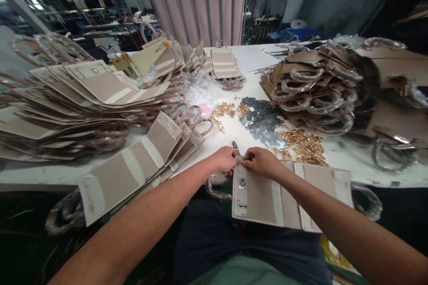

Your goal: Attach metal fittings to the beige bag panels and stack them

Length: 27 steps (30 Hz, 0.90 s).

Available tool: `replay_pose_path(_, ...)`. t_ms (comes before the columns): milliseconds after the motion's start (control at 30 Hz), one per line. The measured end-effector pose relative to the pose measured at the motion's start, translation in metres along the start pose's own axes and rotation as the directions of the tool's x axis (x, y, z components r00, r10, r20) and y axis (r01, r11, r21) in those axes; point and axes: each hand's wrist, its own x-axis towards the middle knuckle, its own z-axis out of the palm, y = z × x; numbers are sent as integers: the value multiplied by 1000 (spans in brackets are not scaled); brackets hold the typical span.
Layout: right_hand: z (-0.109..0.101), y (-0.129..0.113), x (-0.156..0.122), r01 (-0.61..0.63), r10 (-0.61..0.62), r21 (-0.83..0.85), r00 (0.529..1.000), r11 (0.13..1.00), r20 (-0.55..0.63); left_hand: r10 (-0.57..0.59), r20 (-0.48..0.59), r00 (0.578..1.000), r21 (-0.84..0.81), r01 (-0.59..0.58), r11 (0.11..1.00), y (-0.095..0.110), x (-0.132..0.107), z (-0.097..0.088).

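A beige bag panel [267, 198] lies flat at the table's near edge, with a small metal clasp [242, 183] fitted near its left end. My left hand [223, 159] and my right hand [262, 161] meet at the panel's top left corner, fingers pinched together on a small metal fitting [241, 158] there. A slim metal tool [236, 147] lies on the table just beyond my fingers. A plastic-wrapped handle [217, 189] curls out under the panel's left side.
Piles of gold fittings [306, 142] and grey metal plates [262, 118] lie beyond my hands. Stacked beige panels [140, 164] fan out at left, bigger stacks [83, 93] behind. Brown panels with wrapped handles [317, 89] are heaped at right. A white table [347, 158] holds everything.
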Motion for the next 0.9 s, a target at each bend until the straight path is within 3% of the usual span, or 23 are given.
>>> replay_pose_path(167, -16, -8, -4, 3, -3, 129, 1000, 992, -1, -63, 39, 997, -202, 70, 977, -3, 2, 0)
replay_pose_path(267, -34, -19, -16, 41, 28, 387, 985, 921, -170, -86, 62, 994, -280, 100, 955, -5, 4, -2)
replay_pose_path(300, -38, -22, -19, 93, 45, 514, 967, 853, -250, -92, 72, 993, -300, 109, 948, -5, 5, -2)
replay_pose_path(367, -41, -28, -21, 262, 83, 739, 915, 621, -394, -102, 89, 991, -326, 126, 937, -6, 8, -3)
replay_pose_path(433, -36, -30, -17, 414, 134, 830, 861, 374, -490, -111, 104, 988, -344, 140, 929, -8, 11, -2)
replay_pose_path(500, -27, -29, -8, 475, 200, 848, 830, 235, -520, -118, 109, 987, -361, 150, 920, -10, 13, -1)
replay_pose_path(667, -10, -21, 10, 492, 261, 851, 811, 182, -524, -125, 104, 987, -409, 158, 899, -13, 14, 4)
replay_pose_path(767, -10, -18, 12, 474, 265, 864, 823, 169, -503, -130, 109, 986, -436, 165, 885, -13, 15, 6)
replay_pose_path(900, -13, -11, 15, 450, 336, 889, 827, 84, -451, -133, 113, 985, -460, 171, 871, -13, 17, 6)
